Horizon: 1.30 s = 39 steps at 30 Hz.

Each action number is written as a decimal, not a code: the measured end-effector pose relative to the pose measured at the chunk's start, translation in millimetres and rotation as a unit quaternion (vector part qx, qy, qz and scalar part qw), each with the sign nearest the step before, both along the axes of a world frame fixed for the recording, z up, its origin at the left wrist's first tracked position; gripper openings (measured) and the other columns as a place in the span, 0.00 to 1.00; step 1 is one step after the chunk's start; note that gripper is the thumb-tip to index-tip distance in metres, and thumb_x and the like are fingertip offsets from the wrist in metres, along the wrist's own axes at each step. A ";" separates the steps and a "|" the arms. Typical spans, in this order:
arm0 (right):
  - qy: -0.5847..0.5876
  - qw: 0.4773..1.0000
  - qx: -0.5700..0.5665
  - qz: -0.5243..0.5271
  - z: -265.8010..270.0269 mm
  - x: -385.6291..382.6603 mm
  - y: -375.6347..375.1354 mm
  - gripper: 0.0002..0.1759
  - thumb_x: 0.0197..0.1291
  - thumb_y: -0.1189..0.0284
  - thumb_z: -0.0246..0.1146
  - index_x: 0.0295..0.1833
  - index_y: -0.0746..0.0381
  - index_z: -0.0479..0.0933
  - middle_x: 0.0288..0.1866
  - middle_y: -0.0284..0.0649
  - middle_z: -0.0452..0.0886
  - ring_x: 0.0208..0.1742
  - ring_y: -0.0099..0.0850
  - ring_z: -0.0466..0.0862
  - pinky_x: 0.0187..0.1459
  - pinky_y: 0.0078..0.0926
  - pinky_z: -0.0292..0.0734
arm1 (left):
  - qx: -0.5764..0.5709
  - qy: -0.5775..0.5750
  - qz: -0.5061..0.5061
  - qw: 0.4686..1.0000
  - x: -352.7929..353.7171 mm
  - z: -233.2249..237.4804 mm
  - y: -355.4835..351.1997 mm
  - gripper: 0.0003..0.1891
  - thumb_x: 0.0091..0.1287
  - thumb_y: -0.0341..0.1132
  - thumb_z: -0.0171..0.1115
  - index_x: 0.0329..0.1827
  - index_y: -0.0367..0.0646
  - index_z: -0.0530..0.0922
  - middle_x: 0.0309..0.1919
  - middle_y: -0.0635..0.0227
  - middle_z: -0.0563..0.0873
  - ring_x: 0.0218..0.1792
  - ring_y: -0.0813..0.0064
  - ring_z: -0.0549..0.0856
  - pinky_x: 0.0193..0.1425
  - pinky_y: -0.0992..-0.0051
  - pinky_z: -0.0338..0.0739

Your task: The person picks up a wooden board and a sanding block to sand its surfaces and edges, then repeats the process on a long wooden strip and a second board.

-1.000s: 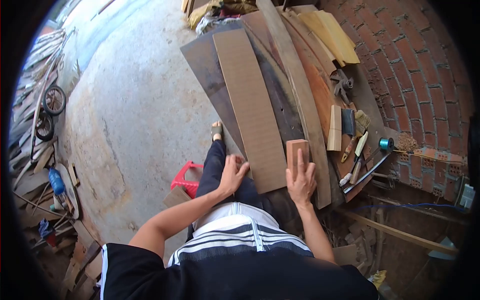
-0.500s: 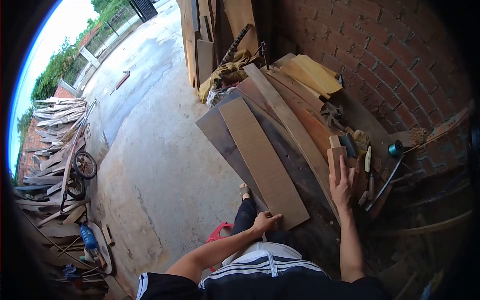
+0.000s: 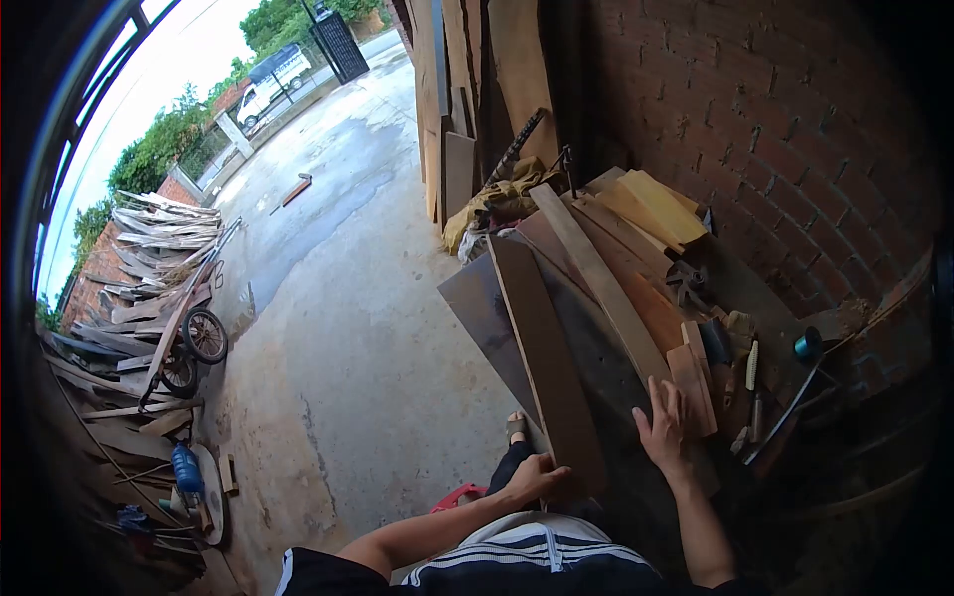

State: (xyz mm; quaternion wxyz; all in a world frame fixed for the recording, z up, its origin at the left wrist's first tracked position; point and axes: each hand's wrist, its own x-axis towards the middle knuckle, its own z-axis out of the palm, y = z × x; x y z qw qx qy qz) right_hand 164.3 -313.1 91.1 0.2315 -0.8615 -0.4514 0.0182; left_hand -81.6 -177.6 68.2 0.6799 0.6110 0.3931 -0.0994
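A long brown board point(image 3: 547, 363) is tilted up on one long edge over a dark sheet point(image 3: 477, 298). My left hand point(image 3: 537, 479) grips its near end, thumb on the board's face. My right hand point(image 3: 664, 432) is to the right of the board, fingers spread, with nothing in it. Just beyond and right of those fingers lies a small wooden block point(image 3: 693, 387). A long narrow plank point(image 3: 606, 288) runs away from near my right fingertips.
Yellowish boards point(image 3: 656, 211), a teal spool point(image 3: 808, 343) and hand tools lie at the right by a brick wall point(image 3: 735, 119). Scrap wood point(image 3: 129, 338) and wheels point(image 3: 205, 336) are at the left. A red object point(image 3: 459, 497) stands near my left forearm.
The board has turned from lying flat to tilted on its edge in my left hand. My right hand has come off the small block and moved left. The camera view has shifted.
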 end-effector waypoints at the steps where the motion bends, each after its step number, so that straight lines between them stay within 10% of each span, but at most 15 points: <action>1: 0.110 0.993 0.021 0.028 -7.2 -15.7 3.8 0.40 0.68 0.54 0.64 0.79 0.63 0.63 0.72 0.56 0.68 0.73 0.55 0.70 0.71 0.50 0.68 | 0.078 -0.018 -0.043 0.996 -0.7 -14.4 0.2 0.26 0.72 0.47 0.64 0.57 0.27 0.80 0.43 0.48 0.89 0.41 0.60 0.91 0.45 0.66 0.85; 5: 0.325 0.943 0.003 0.070 -10.8 -77.5 26.8 0.47 0.69 0.39 0.57 0.78 0.67 0.62 0.75 0.61 0.66 0.73 0.58 0.72 0.70 0.48 0.71 | 0.197 -0.030 -0.118 0.973 28.6 28.4 -3.8 0.24 0.68 0.46 0.66 0.45 0.26 0.82 0.34 0.42 0.89 0.37 0.47 0.91 0.44 0.56 0.85; 10: 0.304 0.952 -0.028 0.024 -1.1 -66.8 60.1 0.43 0.62 0.49 0.64 0.73 0.70 0.69 0.58 0.65 0.82 0.63 0.59 0.81 0.65 0.49 0.76 | 0.300 -0.009 -0.205 0.932 49.7 64.8 -5.2 0.24 0.66 0.50 0.65 0.37 0.31 0.82 0.32 0.44 0.88 0.37 0.43 0.89 0.43 0.52 0.83; 16: 0.159 0.986 -0.056 0.017 1.5 -60.0 72.1 0.24 0.67 0.64 0.58 0.62 0.68 0.75 0.44 0.63 0.86 0.47 0.60 0.86 0.49 0.53 0.83 | 0.249 -0.101 -0.196 0.943 43.2 -15.4 -5.4 0.28 0.72 0.52 0.61 0.61 0.35 0.74 0.47 0.40 0.86 0.52 0.44 0.86 0.58 0.53 0.79; 18: 0.168 0.985 0.039 0.005 4.9 -49.9 72.2 0.22 0.67 0.70 0.57 0.63 0.69 0.74 0.43 0.63 0.86 0.46 0.59 0.87 0.46 0.53 0.83 | 0.154 -0.221 0.121 0.955 43.0 -34.5 -9.2 0.31 0.74 0.53 0.59 0.68 0.37 0.70 0.62 0.44 0.79 0.62 0.50 0.80 0.67 0.59 0.74; 20: 0.199 0.979 0.047 0.011 28.7 -60.0 78.3 0.21 0.67 0.71 0.57 0.61 0.71 0.75 0.44 0.64 0.85 0.48 0.58 0.86 0.48 0.53 0.82 | 0.045 -0.085 0.225 0.970 39.9 -50.1 8.1 0.38 0.76 0.61 0.52 0.75 0.37 0.64 0.72 0.49 0.70 0.68 0.56 0.74 0.71 0.64 0.69; 27: 0.404 0.901 0.160 0.012 47.1 -90.3 87.5 0.22 0.76 0.67 0.55 0.67 0.70 0.74 0.54 0.55 0.87 0.57 0.41 0.87 0.58 0.34 0.80 | -0.091 -0.085 0.286 0.950 41.2 8.4 22.1 0.37 0.77 0.69 0.42 0.63 0.41 0.77 0.48 0.63 0.85 0.48 0.71 0.85 0.54 0.69 0.79; 28: 0.352 0.914 0.193 0.057 44.9 -84.1 83.7 0.23 0.76 0.64 0.55 0.66 0.70 0.75 0.57 0.59 0.84 0.60 0.53 0.84 0.59 0.41 0.80 | -0.111 -0.049 0.291 0.949 37.8 18.4 23.9 0.36 0.77 0.69 0.41 0.59 0.43 0.79 0.43 0.65 0.86 0.42 0.73 0.85 0.49 0.70 0.81; 33: -0.155 0.979 0.100 -0.089 58.0 3.5 51.3 0.32 0.69 0.59 0.64 0.74 0.62 0.71 0.75 0.56 0.67 0.76 0.52 0.67 0.71 0.55 0.66 | -0.143 -0.016 0.292 0.946 12.7 12.0 35.3 0.35 0.76 0.71 0.42 0.55 0.48 0.79 0.34 0.69 0.82 0.34 0.75 0.83 0.37 0.67 0.80; 39: -0.094 0.968 -0.181 -0.147 -1.0 52.6 5.2 0.47 0.66 0.48 0.65 0.84 0.48 0.53 0.78 0.56 0.63 0.71 0.59 0.71 0.66 0.63 0.67 | -0.157 -0.018 0.319 0.934 18.4 21.5 24.1 0.35 0.75 0.72 0.42 0.49 0.47 0.79 0.31 0.71 0.80 0.28 0.77 0.81 0.30 0.71 0.77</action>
